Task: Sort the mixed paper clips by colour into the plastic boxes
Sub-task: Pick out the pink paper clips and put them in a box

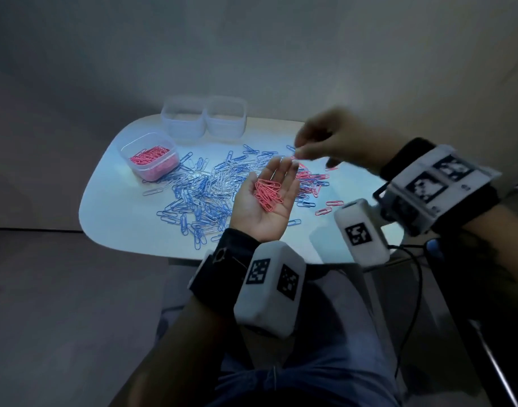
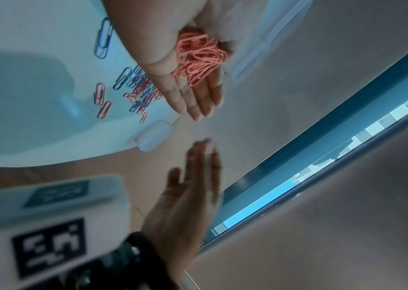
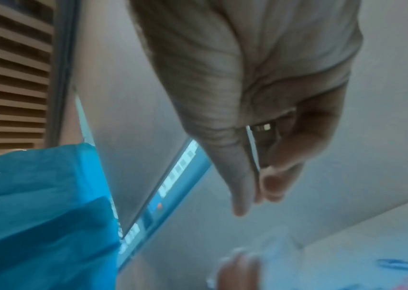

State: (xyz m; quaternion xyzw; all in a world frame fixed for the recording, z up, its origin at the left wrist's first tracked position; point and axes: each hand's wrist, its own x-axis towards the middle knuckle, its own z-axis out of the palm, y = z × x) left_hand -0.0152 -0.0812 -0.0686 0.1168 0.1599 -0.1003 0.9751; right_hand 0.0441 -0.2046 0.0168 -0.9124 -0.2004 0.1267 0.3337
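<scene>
My left hand [image 1: 260,218] lies palm up over the table with its fingers straight, carrying a small heap of pink clips [image 1: 268,194] [image 2: 200,56]. My right hand [image 1: 316,145] [image 2: 195,176] hovers blurred just beyond the left fingertips. Its fingers point down and lie nearly straight, thumb close to them [image 3: 255,196]; I see no clip between them. A clear box of pink clips [image 1: 149,158] stands at the table's left. Two empty clear boxes [image 1: 183,118] [image 1: 225,116] stand at the back. Blue and white clips [image 1: 205,186] cover the middle.
Mixed pink and blue clips [image 1: 310,180] [image 2: 140,92] lie right of the left hand, with a few loose pink ones [image 1: 328,207] nearer me. The white table [image 1: 111,218] has rounded corners and stands close to the wall. Cables hang at the front right.
</scene>
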